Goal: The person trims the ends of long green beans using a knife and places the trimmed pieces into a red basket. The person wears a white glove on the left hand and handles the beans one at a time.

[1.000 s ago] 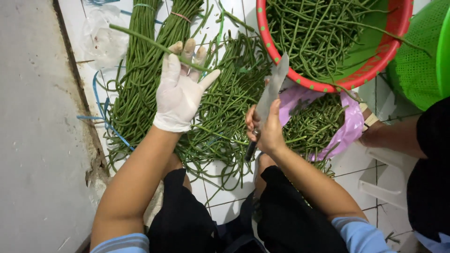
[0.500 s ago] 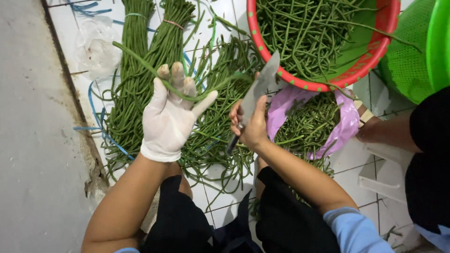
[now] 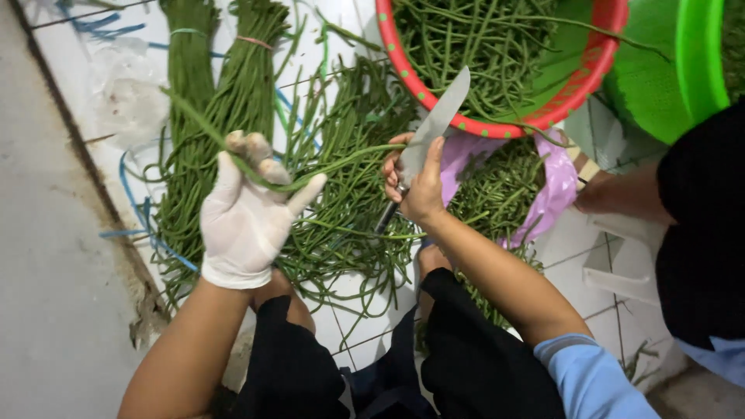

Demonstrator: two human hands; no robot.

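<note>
The gloved left hand (image 3: 247,217) and bare right hand (image 3: 415,182) pinch one long bean (image 3: 341,159). The right also grips one knife (image 3: 433,128). Two tied bundles (image 3: 221,85) lie nearby.

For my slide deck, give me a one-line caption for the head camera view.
Gloved left hand holds a long bean toward the knife in the right hand.

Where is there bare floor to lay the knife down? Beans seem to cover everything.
Free: the grey concrete strip left of the bean bundles, and white tile right of the purple bag. Crowded: loose beans between the left hand and right hand, up to the red basket.
</note>
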